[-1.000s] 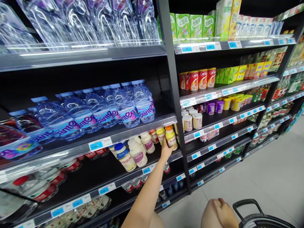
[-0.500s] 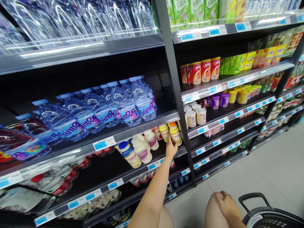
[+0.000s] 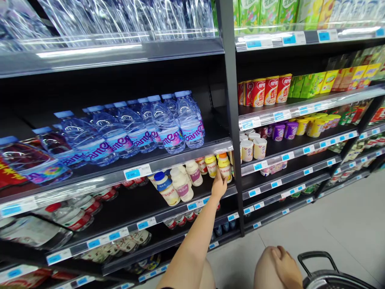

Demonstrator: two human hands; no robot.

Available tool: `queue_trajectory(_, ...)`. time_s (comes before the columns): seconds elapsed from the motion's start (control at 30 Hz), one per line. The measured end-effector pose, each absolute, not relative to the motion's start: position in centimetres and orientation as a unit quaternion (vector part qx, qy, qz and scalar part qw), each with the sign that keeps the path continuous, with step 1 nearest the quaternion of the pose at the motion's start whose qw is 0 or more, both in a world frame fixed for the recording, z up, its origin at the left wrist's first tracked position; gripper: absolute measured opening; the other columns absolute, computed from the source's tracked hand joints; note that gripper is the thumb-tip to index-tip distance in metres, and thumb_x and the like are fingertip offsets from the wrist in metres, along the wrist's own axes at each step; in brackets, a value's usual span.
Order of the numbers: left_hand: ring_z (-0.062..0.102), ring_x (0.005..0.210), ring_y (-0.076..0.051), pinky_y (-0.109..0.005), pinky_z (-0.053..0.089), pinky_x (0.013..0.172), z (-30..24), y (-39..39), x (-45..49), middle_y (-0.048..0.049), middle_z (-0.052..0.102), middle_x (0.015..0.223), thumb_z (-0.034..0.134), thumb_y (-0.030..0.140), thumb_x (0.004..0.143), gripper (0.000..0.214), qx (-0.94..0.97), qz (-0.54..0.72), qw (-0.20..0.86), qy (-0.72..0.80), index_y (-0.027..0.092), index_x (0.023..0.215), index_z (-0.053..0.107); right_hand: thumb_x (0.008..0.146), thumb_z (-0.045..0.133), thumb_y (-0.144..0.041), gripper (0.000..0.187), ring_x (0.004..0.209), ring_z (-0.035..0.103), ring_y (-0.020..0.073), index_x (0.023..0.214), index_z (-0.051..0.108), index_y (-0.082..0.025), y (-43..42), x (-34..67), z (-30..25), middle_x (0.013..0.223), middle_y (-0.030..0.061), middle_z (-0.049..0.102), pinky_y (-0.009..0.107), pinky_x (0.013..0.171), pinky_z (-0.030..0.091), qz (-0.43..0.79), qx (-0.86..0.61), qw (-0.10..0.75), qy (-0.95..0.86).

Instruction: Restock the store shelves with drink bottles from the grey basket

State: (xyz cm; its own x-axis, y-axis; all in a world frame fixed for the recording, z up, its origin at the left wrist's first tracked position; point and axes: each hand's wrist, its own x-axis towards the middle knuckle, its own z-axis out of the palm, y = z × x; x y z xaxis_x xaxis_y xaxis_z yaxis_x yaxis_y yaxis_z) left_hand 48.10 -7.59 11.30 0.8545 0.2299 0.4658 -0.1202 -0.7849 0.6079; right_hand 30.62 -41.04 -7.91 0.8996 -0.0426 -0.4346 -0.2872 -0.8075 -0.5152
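My left hand (image 3: 219,185) reaches onto a lower shelf, its fingers closed around the lower part of a yellow-labelled drink bottle (image 3: 224,165). That bottle stands at the shelf's right end by the black post. Beside it on the left is another yellow-capped bottle (image 3: 211,165). White bottles with purple labels (image 3: 195,172) and a blue-capped bottle (image 3: 166,188) stand further left. My right hand (image 3: 285,265) rests on my right knee, fingers stretched out and holding nothing.
A dark basket (image 3: 333,279) with a raised handle (image 3: 319,255) is at the lower right, beside my right hand. The black shelf post (image 3: 230,100) rises just right of the bottles. Above them, water bottles (image 3: 168,124) line a shelf with a protruding edge (image 3: 180,158).
The view has shifted slightly, so the shelves sit a little further right. My left hand stays at the yellow-labelled bottle, and my right hand stays on my knee.
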Motion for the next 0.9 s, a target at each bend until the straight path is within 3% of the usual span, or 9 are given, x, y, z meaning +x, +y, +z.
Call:
queue_trajectory(0.17, 0.043, 0.147, -0.032, -0.044, 0.042, 0.118, 11.4, -7.8, 47.9, -0.0206, 0.042, 0.159, 0.047, 0.035, 0.097, 0.072, 0.909, 0.27, 0.316, 0.028, 0.013, 0.161, 0.021, 0.094, 0.024, -0.049, 0.066, 0.13, 0.058, 0.0389, 0.14, 0.054, -0.012, -41.1, 30.5, -7.0, 0.139, 0.0216, 0.061, 0.049, 0.115, 0.04, 0.207, -0.931, 0.293, 0.072)
queue_trajectory(0.43, 0.046, 0.144, -0.037, -0.047, 0.046, 0.114, 11.2, -8.1, 47.7, -0.0232, 0.043, 0.156, 0.06, 0.034, 0.086, 0.09, 0.917, 0.279, 0.285, 0.028, 0.011, 0.162, 0.018, 0.096, 0.023, -0.049, 0.067, 0.13, 0.059, 0.0364, 0.143, 0.051, -0.009, -40.7, 31.2, -7.2, 0.138, 0.0215, 0.062, 0.047, 0.114, 0.041, 0.213, -0.932, 0.286, 0.071)
queue_trajectory(0.63, 0.045, 0.144, -0.037, -0.049, 0.043, 0.117, 13.0, -8.7, 46.9, -0.0204, 0.047, 0.154, 0.067, 0.026, 0.081, 0.078, 0.88, 0.31, 0.357, 0.046, 0.013, 0.153, 0.038, 0.096, 0.028, -0.048, 0.064, 0.126, 0.061, 0.0377, 0.14, 0.055, -0.01, -39.4, 31.5, -6.6, 0.131, 0.0203, 0.066, 0.049, 0.11, 0.044, 0.206, -0.938, 0.269, 0.071)
queue_trajectory(0.7, 0.038, 0.149, -0.036, -0.047, 0.038, 0.121, 14.7, -9.3, 46.5, -0.0207, 0.044, 0.156, 0.06, 0.019, 0.086, 0.066, 0.858, 0.338, 0.382, 0.064, 0.01, 0.148, 0.042, 0.096, 0.029, -0.049, 0.064, 0.125, 0.062, 0.0381, 0.14, 0.056, -0.012, -39.2, 31.5, -6.7, 0.131, 0.0193, 0.067, 0.05, 0.109, 0.045, 0.2, -0.939, 0.269, 0.075)
queue_trajectory(0.83, 0.025, 0.154, -0.036, -0.055, 0.023, 0.127, 18.4, -14.6, 43.6, -0.027, 0.033, 0.158, 0.039, 0.008, 0.093, 0.057, 0.818, 0.391, 0.403, 0.126, 0.004, 0.15, 0.031, 0.097, 0.029, -0.049, 0.063, 0.125, 0.062, 0.038, 0.139, 0.057, -0.012, -39.2, 31.3, -6.7, 0.13, 0.0192, 0.067, 0.051, 0.107, 0.046, 0.185, -0.94, 0.278, 0.077)
queue_trajectory(0.9, 0.036, 0.149, -0.034, -0.054, 0.035, 0.122, 19.2, -19.6, 40.4, -0.0246, 0.041, 0.153, 0.04, 0.01, 0.095, 0.053, 0.815, 0.38, 0.421, 0.12, 0.01, 0.148, 0.034, 0.097, 0.03, -0.046, 0.059, 0.121, 0.064, 0.0367, 0.134, 0.061, -0.012, -39.2, 31.2, -6.5, 0.125, 0.0195, 0.069, 0.049, 0.104, 0.049, 0.178, -0.942, 0.276, 0.072)
